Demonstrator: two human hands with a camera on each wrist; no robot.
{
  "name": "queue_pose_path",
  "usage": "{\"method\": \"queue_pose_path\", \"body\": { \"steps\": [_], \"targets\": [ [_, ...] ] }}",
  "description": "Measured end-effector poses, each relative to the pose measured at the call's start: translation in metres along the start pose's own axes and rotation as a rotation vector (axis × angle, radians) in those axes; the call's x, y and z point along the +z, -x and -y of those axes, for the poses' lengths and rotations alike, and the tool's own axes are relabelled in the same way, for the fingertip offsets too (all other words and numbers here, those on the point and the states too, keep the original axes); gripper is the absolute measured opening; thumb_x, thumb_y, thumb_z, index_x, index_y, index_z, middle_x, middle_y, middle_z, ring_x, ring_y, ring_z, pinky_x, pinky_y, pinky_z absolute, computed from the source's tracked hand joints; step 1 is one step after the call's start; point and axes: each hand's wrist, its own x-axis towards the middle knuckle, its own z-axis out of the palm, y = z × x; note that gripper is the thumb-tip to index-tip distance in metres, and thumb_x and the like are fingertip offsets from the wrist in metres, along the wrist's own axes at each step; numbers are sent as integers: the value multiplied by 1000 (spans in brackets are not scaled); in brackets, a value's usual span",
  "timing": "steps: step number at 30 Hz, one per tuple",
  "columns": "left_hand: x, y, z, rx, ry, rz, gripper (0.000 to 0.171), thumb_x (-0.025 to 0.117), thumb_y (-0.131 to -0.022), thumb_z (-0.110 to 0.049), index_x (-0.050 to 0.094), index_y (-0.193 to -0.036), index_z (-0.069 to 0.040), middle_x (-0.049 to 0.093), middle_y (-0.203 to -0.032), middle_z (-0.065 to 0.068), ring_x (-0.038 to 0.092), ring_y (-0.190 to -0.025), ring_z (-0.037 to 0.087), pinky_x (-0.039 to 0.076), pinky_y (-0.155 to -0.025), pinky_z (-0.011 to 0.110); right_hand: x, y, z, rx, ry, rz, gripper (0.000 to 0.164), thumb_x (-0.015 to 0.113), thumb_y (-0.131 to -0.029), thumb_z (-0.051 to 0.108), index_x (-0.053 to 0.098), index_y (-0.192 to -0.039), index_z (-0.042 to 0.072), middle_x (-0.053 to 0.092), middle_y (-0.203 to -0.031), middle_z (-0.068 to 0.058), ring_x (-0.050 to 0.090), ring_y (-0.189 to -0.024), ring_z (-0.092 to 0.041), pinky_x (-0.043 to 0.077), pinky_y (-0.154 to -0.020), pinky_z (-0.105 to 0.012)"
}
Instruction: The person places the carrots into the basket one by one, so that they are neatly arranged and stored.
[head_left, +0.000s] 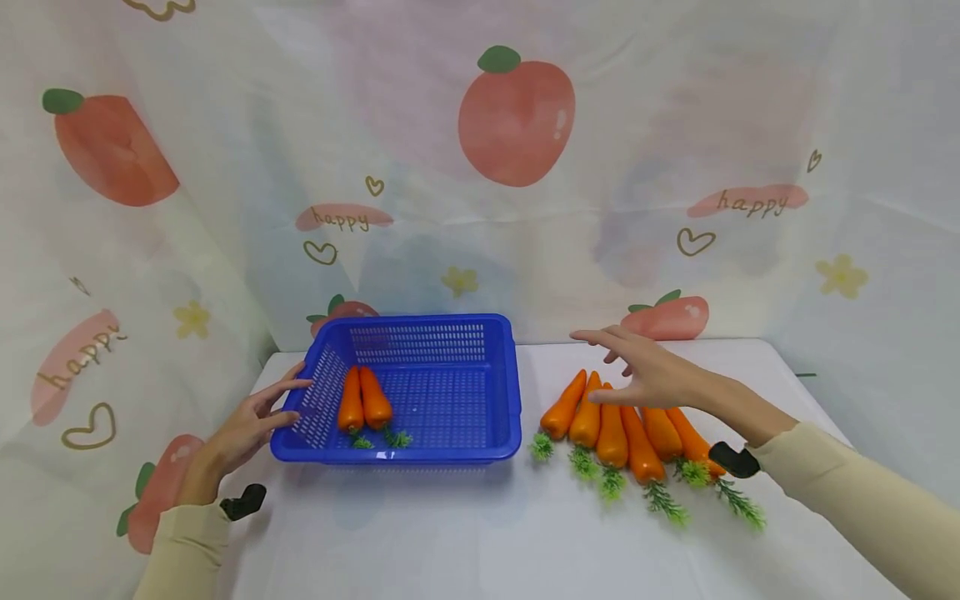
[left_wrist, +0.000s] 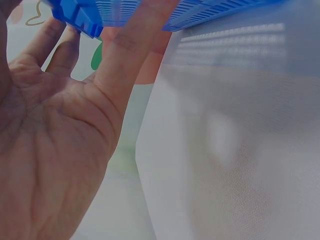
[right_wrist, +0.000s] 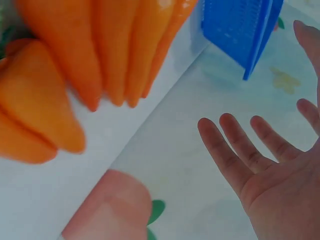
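A blue plastic basket (head_left: 506,400) stands left of centre on the table. Two orange carrots (head_left: 377,402) with green tops lie side by side inside it, near its left wall. My left hand (head_left: 238,429) holds the basket's left rim, thumb and forefinger tips over the edge; the left wrist view has the other fingers against the basket's outside (left_wrist: 80,17). To the right, several more carrots (head_left: 612,437) lie in a fanned row, leafy tops toward me. Above them hovers my right hand (head_left: 652,367), fingers spread and palm empty, apart from the carrots (right_wrist: 115,50) in the right wrist view.
A white cloth covers the table (head_left: 465,542). Behind and at both sides hangs a pale curtain (head_left: 420,125) printed with fruit, hearts and flowers; its back part meets the table just behind the basket.
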Motion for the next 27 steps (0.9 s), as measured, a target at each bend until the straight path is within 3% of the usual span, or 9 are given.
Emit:
{"method": "queue_pose_path", "body": {
  "steps": [10, 16, 23, 27],
  "targets": [
    [0, 0, -2, -8, -1, -2, 56, 57, -104, -11, 39, -158, -10, -1, -174, -4, 12, -150, 53, 59, -92, 38, -3, 45, -22, 35, 22, -97, 83, 85, -85, 38, 44, -155, 19, 57, -137, -10, 65, -97, -19, 61, -71, -33],
    [1, 0, -2, -3, -4, 3, 56, 57, -104, -11, 39, -158, -10, -1, -174, -4, 11, -151, 53, 59, -92, 38, 1, 62, -30, 122, 26, -104, 82, 85, -85, 39, 45, -153, 17, 59, -135, -12, 65, -98, -21, 59, -70, -30],
    [-2, -2, -1, 15, -6, 17, 55, 55, -105, -8, 38, -157, -7, 0, -174, -6, 8, -151, 51, 58, -93, 36, 5, 82, -52, 226, -43, -46, 82, 84, -87, 36, 42, -153, 13, 59, -132, -19, 66, -102, -33, 58, -68, -29],
    [-3, -1, 2, 4, -4, 12, 56, 56, -105, -9, 37, -158, -7, 0, -174, -8, 9, -151, 51, 58, -94, 37, 4, 91, -64, 309, -141, 18, 81, 80, -90, 33, 37, -155, 11, 56, -136, -26, 67, -99, -30, 57, -69, -31]
  ]
}}
